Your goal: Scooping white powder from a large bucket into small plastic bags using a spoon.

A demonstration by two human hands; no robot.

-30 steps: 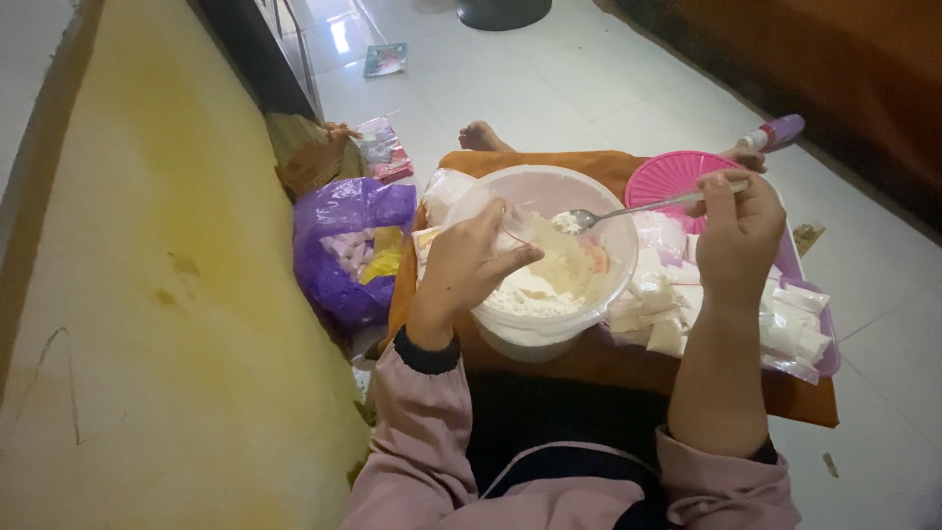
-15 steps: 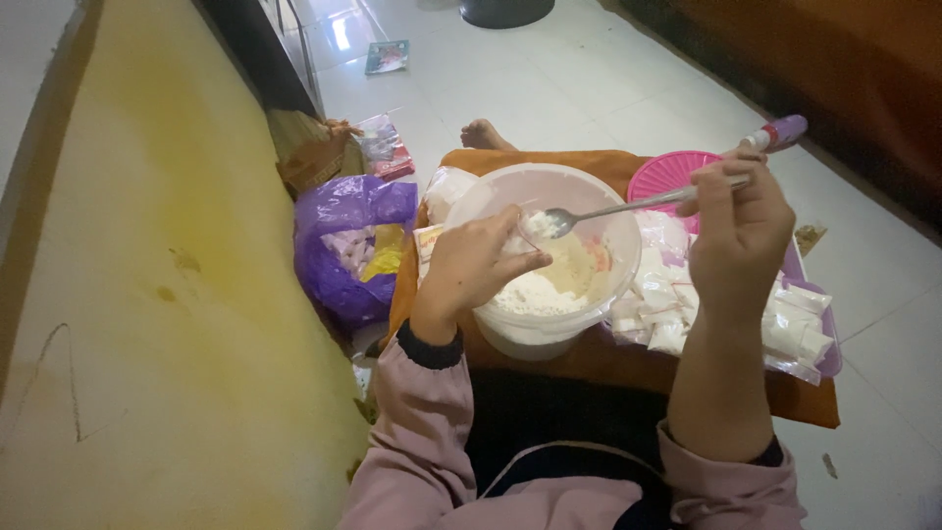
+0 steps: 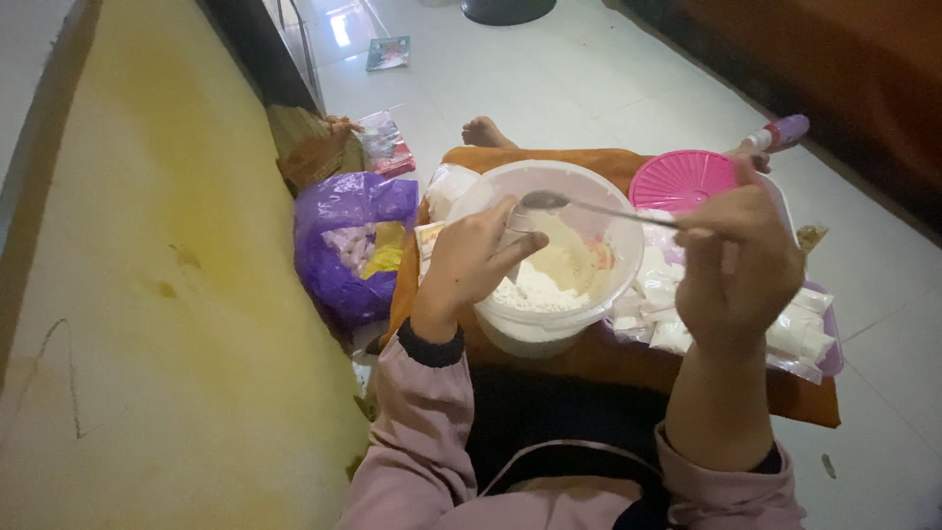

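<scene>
A translucent white tub of pale powder sits on an orange cushion in front of me. My right hand grips the handle of a metal spoon, whose bowl is raised over the tub's left side. My left hand is over the tub's left rim, fingers pinched around a small clear plastic bag just under the spoon's bowl. Small filled white packets are piled to the right of the tub.
A pink round lid lies behind the tub. A purple plastic bag with small packets sits to the left, against a yellow mattress. A brown bag and a bottle lie on the white tiled floor.
The spoon has lifted out of the powder and swung left, its bowl now over my left hand. My left hand stayed at the tub's rim.
</scene>
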